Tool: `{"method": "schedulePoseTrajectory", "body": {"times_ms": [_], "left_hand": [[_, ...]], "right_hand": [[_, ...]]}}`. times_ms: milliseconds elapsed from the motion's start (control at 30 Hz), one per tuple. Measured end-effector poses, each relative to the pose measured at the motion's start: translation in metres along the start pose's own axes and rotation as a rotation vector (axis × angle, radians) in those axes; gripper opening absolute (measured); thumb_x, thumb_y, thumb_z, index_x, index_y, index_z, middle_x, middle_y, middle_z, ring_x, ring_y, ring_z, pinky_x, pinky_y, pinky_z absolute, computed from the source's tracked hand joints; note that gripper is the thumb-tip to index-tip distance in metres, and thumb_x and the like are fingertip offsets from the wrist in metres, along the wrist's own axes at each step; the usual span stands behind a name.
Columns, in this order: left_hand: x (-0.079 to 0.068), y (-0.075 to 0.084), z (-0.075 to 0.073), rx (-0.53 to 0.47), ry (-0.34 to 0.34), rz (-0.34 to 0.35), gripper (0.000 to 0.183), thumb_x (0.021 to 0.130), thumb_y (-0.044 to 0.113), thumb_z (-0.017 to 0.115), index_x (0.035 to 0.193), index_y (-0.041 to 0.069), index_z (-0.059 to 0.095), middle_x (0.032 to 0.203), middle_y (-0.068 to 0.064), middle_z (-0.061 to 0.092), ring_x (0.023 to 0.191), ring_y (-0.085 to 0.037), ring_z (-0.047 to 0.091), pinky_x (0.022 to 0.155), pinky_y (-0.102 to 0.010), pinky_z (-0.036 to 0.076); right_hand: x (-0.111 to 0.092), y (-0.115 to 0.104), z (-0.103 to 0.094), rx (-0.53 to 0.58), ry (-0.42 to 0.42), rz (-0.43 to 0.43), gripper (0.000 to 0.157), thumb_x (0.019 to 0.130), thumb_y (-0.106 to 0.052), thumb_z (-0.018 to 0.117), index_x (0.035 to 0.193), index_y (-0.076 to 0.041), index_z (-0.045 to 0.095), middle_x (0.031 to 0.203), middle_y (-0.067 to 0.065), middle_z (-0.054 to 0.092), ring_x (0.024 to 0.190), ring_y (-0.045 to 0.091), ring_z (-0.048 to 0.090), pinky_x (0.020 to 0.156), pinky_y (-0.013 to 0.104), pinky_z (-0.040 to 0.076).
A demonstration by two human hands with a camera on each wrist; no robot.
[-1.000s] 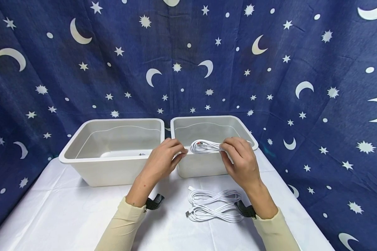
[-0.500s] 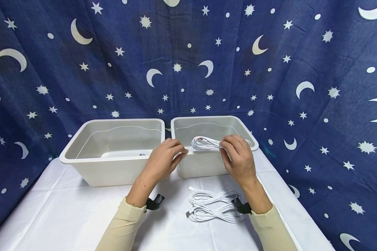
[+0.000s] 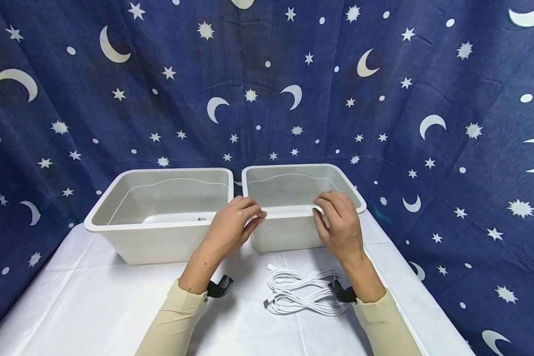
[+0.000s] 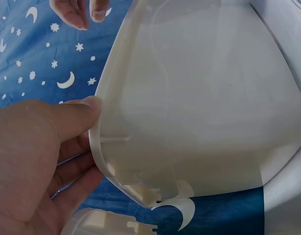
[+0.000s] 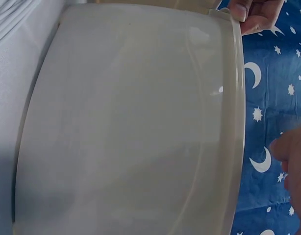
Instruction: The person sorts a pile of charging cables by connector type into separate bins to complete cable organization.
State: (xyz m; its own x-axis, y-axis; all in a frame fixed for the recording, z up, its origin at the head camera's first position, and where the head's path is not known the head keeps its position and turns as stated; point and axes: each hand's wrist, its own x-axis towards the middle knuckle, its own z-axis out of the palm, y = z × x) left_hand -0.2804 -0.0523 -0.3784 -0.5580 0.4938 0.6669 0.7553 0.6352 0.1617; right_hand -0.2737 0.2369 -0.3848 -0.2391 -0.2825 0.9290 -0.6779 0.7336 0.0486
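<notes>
My left hand (image 3: pixel 236 222) holds the near left corner of the right-hand plastic bin (image 3: pixel 285 235). In the left wrist view its thumb (image 4: pixel 82 115) lies on the outside of the rim, with the fingers behind. Above the near right part of that bin hovers my right hand (image 3: pixel 341 225), fingers loosely bent and nothing between them. The right wrist view shows its fingertips (image 5: pixel 283 147) apart from the rim. The coiled white cable it held is out of sight, hidden behind the bin's front wall. White cables (image 3: pixel 307 301), looped in figure-eights with a dark-ended plug, lie on the table before the bin.
A second pale bin (image 3: pixel 160 242) stands at the left, with a small dark item (image 3: pixel 201 219) on its floor. Both bins rest on a white tablecloth (image 3: pixel 115 296), close against a blue star-and-moon curtain (image 3: pixel 267 113).
My right hand moved slightly forward over the bin and let go of the coiled white cable, which dropped from view into it. The left hand kept its place on the rim.
</notes>
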Motion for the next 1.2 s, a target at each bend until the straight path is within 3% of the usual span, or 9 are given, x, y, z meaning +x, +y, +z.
{"method": "schedulePoseTrajectory", "body": {"times_ms": [400,800,1200], "left_hand": [[0.000,0.000,-0.001,0.003,-0.003,-0.001,0.007,0.098,0.012,0.078,0.102,0.018,0.079,0.103,0.006,0.070,0.101,-0.017,0.063,0.088,-0.034,0.055],[-0.001,-0.001,-0.001,0.000,-0.001,-0.001,0.008,0.098,0.012,0.078,0.102,0.019,0.079,0.102,0.007,0.069,0.100,-0.016,0.063,0.087,-0.034,0.055],[0.000,-0.002,0.000,0.003,-0.008,-0.002,0.007,0.098,0.013,0.078,0.103,0.018,0.079,0.102,0.006,0.069,0.101,-0.016,0.063,0.088,-0.034,0.055]], "right_hand": [[0.002,-0.005,-0.005,0.058,-0.062,0.032,0.028,0.080,0.004,0.081,0.107,0.002,0.074,0.106,0.015,0.071,0.101,0.039,0.064,0.094,0.048,0.048],[0.000,-0.013,-0.014,0.053,-0.217,0.073,0.026,0.083,-0.004,0.082,0.108,-0.001,0.075,0.110,0.012,0.072,0.103,0.033,0.064,0.094,0.044,0.050],[-0.008,-0.017,-0.014,0.042,-0.383,0.012,0.030,0.077,-0.004,0.088,0.104,-0.006,0.074,0.101,0.004,0.071,0.091,0.027,0.066,0.083,0.044,0.055]]}}
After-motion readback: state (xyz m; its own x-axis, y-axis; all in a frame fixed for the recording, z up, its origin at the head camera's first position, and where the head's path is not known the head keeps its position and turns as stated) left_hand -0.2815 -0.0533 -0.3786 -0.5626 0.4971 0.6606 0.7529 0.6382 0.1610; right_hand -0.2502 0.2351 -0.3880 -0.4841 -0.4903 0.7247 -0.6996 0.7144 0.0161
